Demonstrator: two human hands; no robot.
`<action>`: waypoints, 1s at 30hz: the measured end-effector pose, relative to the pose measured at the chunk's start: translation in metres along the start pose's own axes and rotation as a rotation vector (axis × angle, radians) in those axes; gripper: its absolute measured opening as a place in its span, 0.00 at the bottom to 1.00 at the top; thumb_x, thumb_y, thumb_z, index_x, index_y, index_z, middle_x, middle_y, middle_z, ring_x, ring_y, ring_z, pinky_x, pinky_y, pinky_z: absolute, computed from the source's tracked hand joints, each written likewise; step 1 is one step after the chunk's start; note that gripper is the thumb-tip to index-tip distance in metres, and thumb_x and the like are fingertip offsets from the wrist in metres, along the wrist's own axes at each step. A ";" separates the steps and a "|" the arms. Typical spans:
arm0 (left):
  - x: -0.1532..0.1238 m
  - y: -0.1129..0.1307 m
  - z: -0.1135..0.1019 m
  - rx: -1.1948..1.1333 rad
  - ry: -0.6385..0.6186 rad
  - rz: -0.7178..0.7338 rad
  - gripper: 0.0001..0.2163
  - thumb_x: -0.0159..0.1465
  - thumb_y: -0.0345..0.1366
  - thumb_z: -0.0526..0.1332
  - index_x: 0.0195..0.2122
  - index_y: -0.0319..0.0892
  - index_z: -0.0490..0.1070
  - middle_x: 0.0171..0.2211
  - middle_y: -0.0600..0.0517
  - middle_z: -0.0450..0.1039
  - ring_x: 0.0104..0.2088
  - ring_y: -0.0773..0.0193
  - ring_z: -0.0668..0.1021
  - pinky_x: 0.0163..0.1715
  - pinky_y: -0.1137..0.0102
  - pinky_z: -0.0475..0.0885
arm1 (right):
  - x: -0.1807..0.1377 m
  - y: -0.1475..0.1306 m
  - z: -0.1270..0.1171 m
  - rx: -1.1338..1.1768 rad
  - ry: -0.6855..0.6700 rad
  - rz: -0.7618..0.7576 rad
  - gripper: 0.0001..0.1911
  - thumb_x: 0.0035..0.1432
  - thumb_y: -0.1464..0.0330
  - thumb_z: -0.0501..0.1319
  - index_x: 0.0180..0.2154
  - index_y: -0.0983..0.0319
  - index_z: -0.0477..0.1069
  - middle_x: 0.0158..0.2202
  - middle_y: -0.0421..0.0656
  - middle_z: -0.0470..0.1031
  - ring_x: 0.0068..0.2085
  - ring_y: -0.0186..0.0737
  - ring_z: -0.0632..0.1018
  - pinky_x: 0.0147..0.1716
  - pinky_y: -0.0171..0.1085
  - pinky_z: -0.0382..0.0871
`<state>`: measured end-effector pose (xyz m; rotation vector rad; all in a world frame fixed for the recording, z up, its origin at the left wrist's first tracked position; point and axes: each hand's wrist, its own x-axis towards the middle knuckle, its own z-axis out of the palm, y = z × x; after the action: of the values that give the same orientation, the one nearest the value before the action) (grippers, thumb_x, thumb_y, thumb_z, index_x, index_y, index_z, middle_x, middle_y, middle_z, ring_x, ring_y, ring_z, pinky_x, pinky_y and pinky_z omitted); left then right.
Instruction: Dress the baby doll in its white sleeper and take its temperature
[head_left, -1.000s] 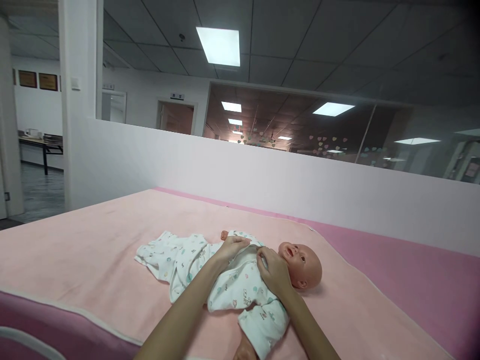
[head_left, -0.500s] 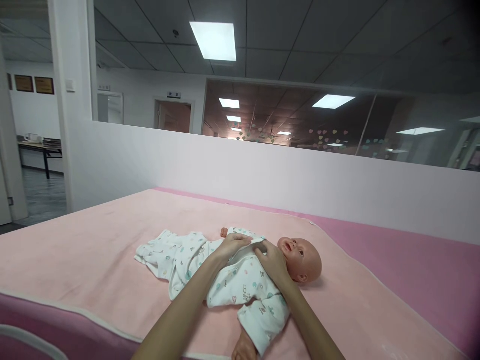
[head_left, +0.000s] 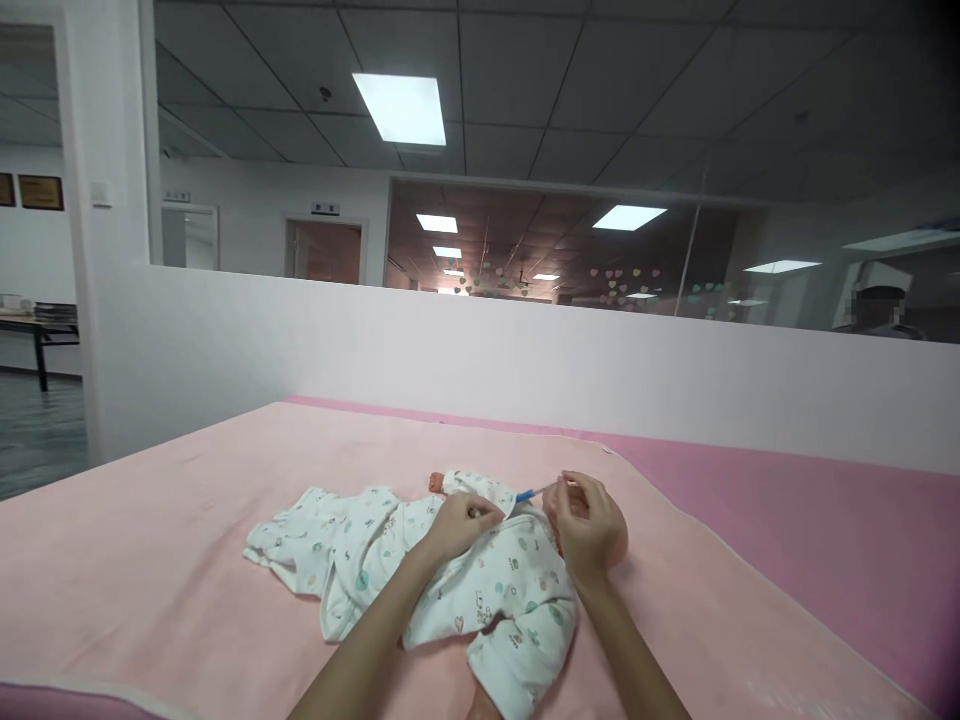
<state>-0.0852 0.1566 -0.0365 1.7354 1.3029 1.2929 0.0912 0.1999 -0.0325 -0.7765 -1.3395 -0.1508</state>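
Your right hand [head_left: 589,525] is curled up, and its fingertips pinch a thin blue tie [head_left: 529,494] that runs out from the baby suit [head_left: 480,580]. Your left hand [head_left: 459,522] is bent too, with its fingers closed on a fold of the suit near the chest. The doll [head_left: 435,483] lies on its back in the middle of the blanket [head_left: 150,540], with its legs end to the left. Your right hand covers most of its head, so only one small pink fist pokes out of the far sleeve.

The suit is soft white cloth with little hearts and dots on it, and it lies loose and crumpled. The blanket is light pink, fuzzy and flat. It lies on a darker pink mattress [head_left: 810,530].

Behind the bed stands a low white wall [head_left: 525,360] with glass [head_left: 570,240] above it. A white pillar [head_left: 105,200] stands at the left. Square lights [head_left: 401,108] glow in the ceiling.
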 end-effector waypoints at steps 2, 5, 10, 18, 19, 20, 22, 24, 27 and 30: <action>-0.001 -0.001 0.001 0.032 -0.026 0.018 0.12 0.53 0.42 0.58 0.29 0.41 0.76 0.31 0.49 0.76 0.31 0.63 0.72 0.32 0.70 0.63 | 0.003 -0.002 -0.003 0.084 0.109 0.158 0.10 0.52 0.64 0.57 0.35 0.63 0.68 0.33 0.46 0.72 0.32 0.37 0.74 0.31 0.35 0.70; 0.000 -0.001 -0.001 -0.081 -0.025 0.001 0.13 0.53 0.44 0.59 0.32 0.40 0.76 0.33 0.49 0.75 0.33 0.64 0.72 0.34 0.72 0.63 | 0.001 -0.009 -0.002 0.261 0.119 0.360 0.14 0.50 0.63 0.59 0.38 0.63 0.65 0.32 0.45 0.73 0.32 0.39 0.76 0.31 0.36 0.72; 0.005 -0.004 -0.007 -0.366 0.107 -0.101 0.22 0.51 0.45 0.61 0.47 0.44 0.68 0.37 0.49 0.73 0.28 0.70 0.71 0.28 0.75 0.62 | -0.009 -0.021 0.005 0.571 -0.114 0.533 0.14 0.51 0.62 0.58 0.38 0.62 0.65 0.26 0.43 0.74 0.30 0.41 0.77 0.31 0.40 0.73; 0.010 -0.007 -0.010 -0.828 0.276 -0.142 0.17 0.46 0.39 0.67 0.36 0.37 0.73 0.27 0.51 0.71 0.22 0.75 0.68 0.24 0.77 0.63 | -0.019 -0.021 0.014 0.656 -0.237 0.542 0.13 0.48 0.63 0.61 0.35 0.63 0.67 0.30 0.44 0.74 0.32 0.41 0.77 0.35 0.42 0.73; 0.010 -0.006 -0.010 -0.873 0.284 -0.138 0.16 0.45 0.38 0.67 0.35 0.37 0.73 0.26 0.52 0.71 0.23 0.75 0.68 0.25 0.77 0.63 | -0.020 -0.021 0.015 0.654 -0.241 0.525 0.12 0.48 0.63 0.62 0.34 0.63 0.67 0.31 0.45 0.73 0.33 0.42 0.77 0.36 0.43 0.74; 0.010 -0.006 -0.011 -0.909 0.289 -0.133 0.15 0.45 0.36 0.67 0.35 0.37 0.72 0.26 0.53 0.71 0.23 0.75 0.68 0.25 0.77 0.63 | -0.021 -0.021 0.016 0.655 -0.241 0.507 0.12 0.48 0.63 0.62 0.34 0.63 0.67 0.31 0.45 0.73 0.33 0.42 0.77 0.36 0.43 0.74; 0.010 -0.005 -0.012 -0.953 0.284 -0.123 0.14 0.47 0.34 0.66 0.35 0.37 0.72 0.24 0.54 0.70 0.23 0.75 0.68 0.26 0.77 0.64 | -0.022 -0.020 0.017 0.652 -0.235 0.475 0.12 0.48 0.64 0.62 0.34 0.63 0.67 0.33 0.46 0.73 0.34 0.42 0.76 0.37 0.43 0.73; 0.009 -0.004 -0.013 -0.983 0.273 -0.119 0.13 0.48 0.33 0.65 0.35 0.38 0.72 0.23 0.55 0.69 0.24 0.74 0.69 0.28 0.76 0.65 | -0.024 -0.018 0.019 0.638 -0.232 0.448 0.11 0.48 0.65 0.61 0.34 0.63 0.67 0.34 0.47 0.73 0.35 0.41 0.76 0.38 0.43 0.73; 0.008 -0.006 -0.014 -1.006 0.255 -0.122 0.12 0.49 0.32 0.64 0.36 0.38 0.71 0.22 0.55 0.69 0.25 0.73 0.70 0.30 0.75 0.66 | -0.024 -0.016 0.019 0.618 -0.239 0.422 0.10 0.49 0.66 0.61 0.34 0.63 0.68 0.34 0.47 0.73 0.36 0.41 0.76 0.39 0.44 0.73; 0.008 -0.009 -0.014 -0.999 0.249 -0.125 0.13 0.49 0.30 0.63 0.37 0.37 0.71 0.24 0.53 0.71 0.27 0.71 0.72 0.32 0.73 0.67 | -0.024 -0.015 0.019 0.602 -0.235 0.406 0.10 0.49 0.66 0.61 0.34 0.64 0.68 0.35 0.47 0.73 0.36 0.41 0.76 0.41 0.44 0.72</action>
<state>-0.1005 0.1661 -0.0366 0.7981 0.6388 1.7026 0.0616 0.1917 -0.0476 -0.5407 -1.3165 0.6566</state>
